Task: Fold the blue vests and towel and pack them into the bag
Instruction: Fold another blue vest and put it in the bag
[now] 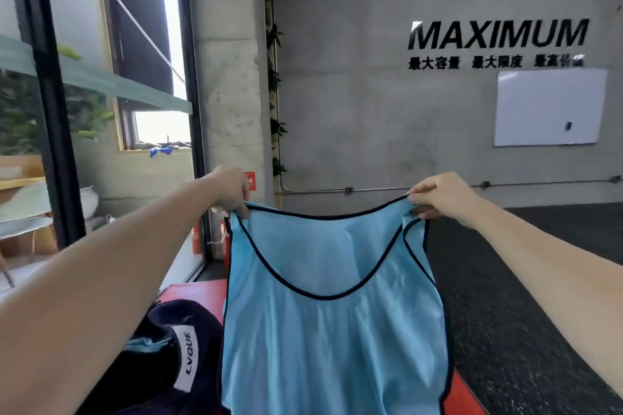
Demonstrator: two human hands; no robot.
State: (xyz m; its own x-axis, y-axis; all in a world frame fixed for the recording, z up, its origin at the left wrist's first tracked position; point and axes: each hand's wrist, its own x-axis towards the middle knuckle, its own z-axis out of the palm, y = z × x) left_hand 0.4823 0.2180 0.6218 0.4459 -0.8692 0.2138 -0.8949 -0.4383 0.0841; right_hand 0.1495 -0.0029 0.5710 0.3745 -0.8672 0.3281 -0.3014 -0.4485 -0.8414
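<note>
Blue vest (332, 330) held up in the air by its shoulder straps, pinched by left hand (232, 190) and right hand (438, 195). Fold not started; straps likely to be brought together next. Bag (161, 357) sits lower left.

vest (333, 330) hem cut off below, bag (168, 357) partly hidden

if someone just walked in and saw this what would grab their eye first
First, the light blue vest with dark trim, hanging in the centre, held up by its shoulder straps: the left hand pinches one strap, the right hand the other. Next, the big black MAXIMUM lettering on the grey concrete wall at upper right, above a whiteboard. At lower left sits a dark navy bag with a white LVQUE label.
</note>
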